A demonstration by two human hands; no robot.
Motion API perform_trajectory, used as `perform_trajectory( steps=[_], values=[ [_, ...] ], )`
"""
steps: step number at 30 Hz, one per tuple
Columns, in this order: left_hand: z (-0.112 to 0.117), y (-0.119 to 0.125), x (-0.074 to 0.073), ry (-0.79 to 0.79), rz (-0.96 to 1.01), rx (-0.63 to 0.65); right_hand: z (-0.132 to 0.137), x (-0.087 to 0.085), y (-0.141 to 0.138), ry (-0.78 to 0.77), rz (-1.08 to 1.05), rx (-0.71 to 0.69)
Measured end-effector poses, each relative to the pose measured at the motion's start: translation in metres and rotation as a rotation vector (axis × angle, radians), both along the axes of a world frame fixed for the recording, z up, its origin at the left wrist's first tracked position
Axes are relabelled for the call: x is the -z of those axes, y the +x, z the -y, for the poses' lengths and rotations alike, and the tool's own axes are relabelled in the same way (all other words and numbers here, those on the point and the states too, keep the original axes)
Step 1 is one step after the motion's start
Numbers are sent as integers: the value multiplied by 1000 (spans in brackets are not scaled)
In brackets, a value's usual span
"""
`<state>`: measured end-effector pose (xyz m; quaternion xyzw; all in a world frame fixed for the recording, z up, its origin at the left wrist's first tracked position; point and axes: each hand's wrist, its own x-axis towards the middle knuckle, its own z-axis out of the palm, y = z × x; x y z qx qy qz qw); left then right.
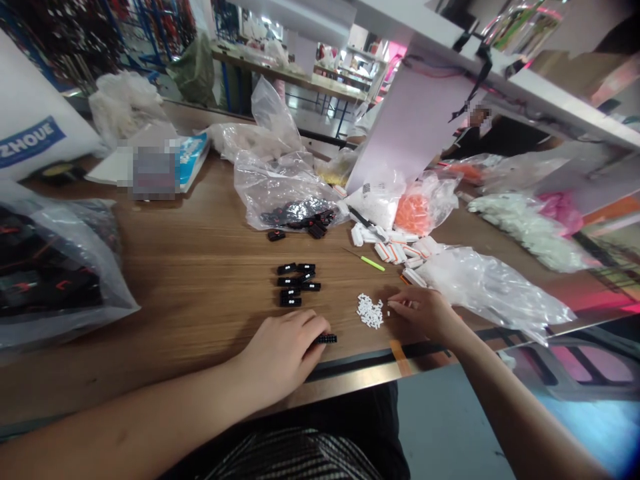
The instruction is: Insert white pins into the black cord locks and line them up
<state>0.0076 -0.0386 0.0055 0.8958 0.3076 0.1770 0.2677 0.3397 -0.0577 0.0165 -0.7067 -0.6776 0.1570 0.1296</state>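
Observation:
My left hand (287, 350) is closed around a black multi-hole connector housing (327, 339) near the table's front edge; the end with rows of small holes faces right. To the right, my right hand (420, 310) has its thumb and fingertips pinched together beside a small heap of white plastic pins (369, 311). What the pinch holds, if anything, is too small to make out. A single white piece lies just below those fingertips. Beyond my left hand, several black connector housings (295, 282) with white dots stand in a loose group.
A yellow-green pick tool (373, 263) lies near white-and-orange connectors (395, 252). Clear bags hold black parts (300, 212) and orange parts (413, 213). A large bag of black parts (60, 267) stands at left. A person (505, 137) is at the far right.

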Motion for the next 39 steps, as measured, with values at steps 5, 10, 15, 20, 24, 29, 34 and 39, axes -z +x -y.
perform_trajectory(
  steps=[5, 10, 15, 20, 24, 29, 34, 39],
  values=[
    [0, 0, 0, -27, -16, -20, 0, -7, -15, -26, 17, 54],
    [0, 0, -3, -37, -32, -30, 13, -26, -72, 63, -195, -137],
    [0, 0, -2, -39, -24, -36, 20, -21, -122, 104, -220, -419],
    [-1, -1, 1, -16, -6, -37, 17, -13, -130, 132, -172, -452],
    [-2, -1, 1, -15, -7, -32, 17, -14, -131, 157, -135, -473],
    [-2, 0, -1, -33, -23, -39, 17, -13, -134, 183, -104, -508],
    [-2, -1, -2, -49, -16, -33, 20, -16, -132, 212, -61, -538],
    [-2, -1, 0, -36, -13, -51, 24, -15, -130, 261, 23, -575]
  ],
)
